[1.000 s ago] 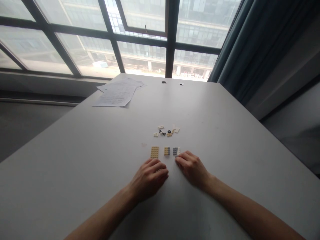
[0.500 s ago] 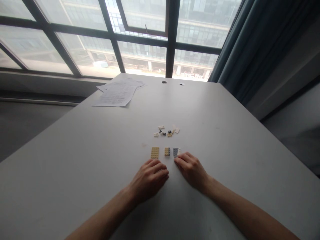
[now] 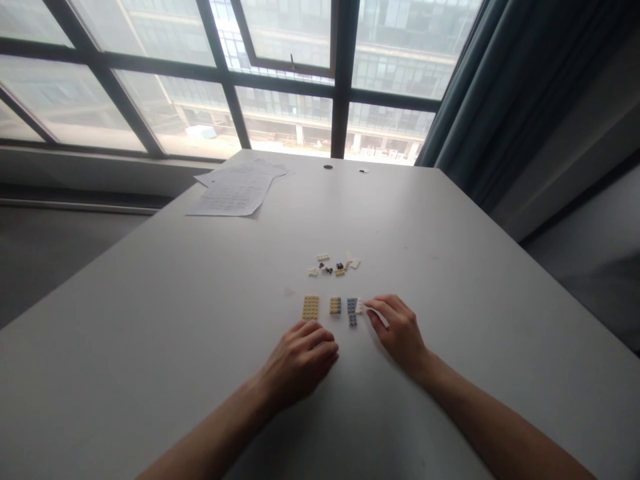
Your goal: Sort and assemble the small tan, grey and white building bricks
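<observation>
My left hand (image 3: 303, 355) rests on the table with its fingers curled together; I see nothing in them, though the palm is hidden. Just beyond its knuckles lies a tan studded plate (image 3: 311, 307). To the right of that plate is a small tan-and-grey block (image 3: 335, 305). Further right sits a grey studded plate (image 3: 352, 305), with a white studded piece (image 3: 359, 306) along its right side. A small dark grey piece (image 3: 353, 321) lies at the grey plate's near edge. My right hand (image 3: 400, 330) is beside the white piece, thumb and forefinger apart, holding nothing.
Behind the plates lies a loose group of small bricks: white pieces (image 3: 323, 257), black pieces (image 3: 340, 265), tan pieces (image 3: 339, 273) and flat white tiles (image 3: 355, 264). Printed papers (image 3: 233, 193) spread over the table's far left corner. Two round holes (image 3: 328, 167) are near the far edge.
My right hand has drawn back to the right, off the grey plate, and its fingers have parted. The small dark grey piece now shows. My left hand has stayed put.
</observation>
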The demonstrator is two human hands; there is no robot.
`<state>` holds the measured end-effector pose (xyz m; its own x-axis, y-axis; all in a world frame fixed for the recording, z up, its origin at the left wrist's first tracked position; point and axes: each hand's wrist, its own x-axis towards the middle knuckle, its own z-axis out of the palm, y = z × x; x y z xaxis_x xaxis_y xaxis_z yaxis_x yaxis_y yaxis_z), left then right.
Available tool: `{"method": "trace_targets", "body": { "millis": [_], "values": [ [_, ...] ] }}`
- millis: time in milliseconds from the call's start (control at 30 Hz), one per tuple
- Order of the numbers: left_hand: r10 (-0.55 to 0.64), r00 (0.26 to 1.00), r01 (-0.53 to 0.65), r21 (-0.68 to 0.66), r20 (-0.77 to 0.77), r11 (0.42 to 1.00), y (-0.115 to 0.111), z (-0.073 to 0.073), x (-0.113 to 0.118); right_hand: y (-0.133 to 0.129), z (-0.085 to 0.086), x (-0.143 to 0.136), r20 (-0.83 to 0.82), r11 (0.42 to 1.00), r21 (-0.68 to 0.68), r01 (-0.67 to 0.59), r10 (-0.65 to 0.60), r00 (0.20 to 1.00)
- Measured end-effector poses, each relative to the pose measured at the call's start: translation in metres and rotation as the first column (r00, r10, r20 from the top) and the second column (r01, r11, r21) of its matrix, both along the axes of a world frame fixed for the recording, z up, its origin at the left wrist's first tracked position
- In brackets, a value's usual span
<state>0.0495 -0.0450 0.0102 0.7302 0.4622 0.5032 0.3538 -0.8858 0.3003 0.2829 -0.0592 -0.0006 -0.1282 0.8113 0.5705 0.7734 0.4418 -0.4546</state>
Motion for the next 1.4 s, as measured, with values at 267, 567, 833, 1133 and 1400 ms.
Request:
{"method": "trace_targets", "body": {
  "millis": [267,567,833,1133,1400],
  "values": [
    [0.01,1.0,-0.01,-0.022,0.013,1.0,-0.001,-0.005,-0.002,0.021,0.005,0.03,-0.041,0.986,-0.145,0.081,-0.088,0.995],
    [0.042,0.998,-0.042,-0.012,0.05,0.999,0.0,-0.005,-0.003,0.074,0.016,0.041,0.063,0.961,-0.276,0.023,-0.006,0.998],
    [0.099,0.989,-0.101,0.014,0.11,0.995,0.001,-0.006,-0.006,0.121,0.023,-0.007,0.229,0.957,-0.288,-0.033,0.103,0.968],
    [0.182,0.961,-0.188,0.006,0.209,0.982,0.005,-0.005,-0.008,0.132,0.017,-0.024,0.307,0.943,-0.331,-0.028,0.135,0.942],
    [0.357,0.903,-0.354,-0.058,0.238,0.934,0.019,-0.005,-0.009,0.127,0.018,-0.046,0.377,0.957,-0.275,0.098,0.013,0.926]
  ]
}}
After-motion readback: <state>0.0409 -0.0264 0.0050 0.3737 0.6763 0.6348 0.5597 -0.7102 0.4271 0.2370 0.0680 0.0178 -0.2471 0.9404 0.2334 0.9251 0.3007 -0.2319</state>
